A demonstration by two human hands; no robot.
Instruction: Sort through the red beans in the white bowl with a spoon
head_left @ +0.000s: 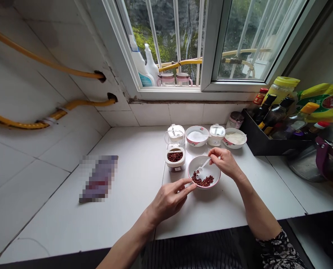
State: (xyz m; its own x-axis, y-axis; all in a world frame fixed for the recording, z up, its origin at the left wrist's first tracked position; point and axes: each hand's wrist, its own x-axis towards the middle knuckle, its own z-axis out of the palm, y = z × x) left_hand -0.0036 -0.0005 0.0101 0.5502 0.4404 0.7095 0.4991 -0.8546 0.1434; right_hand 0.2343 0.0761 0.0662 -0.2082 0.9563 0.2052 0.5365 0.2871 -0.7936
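A white bowl with a pink rim (218,178) stands on the counter, with dark reddish-brown peppercorn-like grains (207,181) in its near part. My right hand (225,161) pinches the handle of a small white spoon (204,164), whose head rests down in the bowl near the grains. At the bowl's near left rim, the stretched-out fingertips of my left hand (170,196) touch it; those fingers are partly spread. Just left of the bowl is a spice jar (175,168), full of the same dark grains, its clear lid (170,139) raised.
Behind stand a bowl of white granules (197,136), a bowl of pale powder (235,138) and two white-lidded jars, one a lidded jar (216,135). A black bin (257,144) of bottles and a metal pot (305,164) are at right. A blurred packet-shaped item (100,179) lies left.
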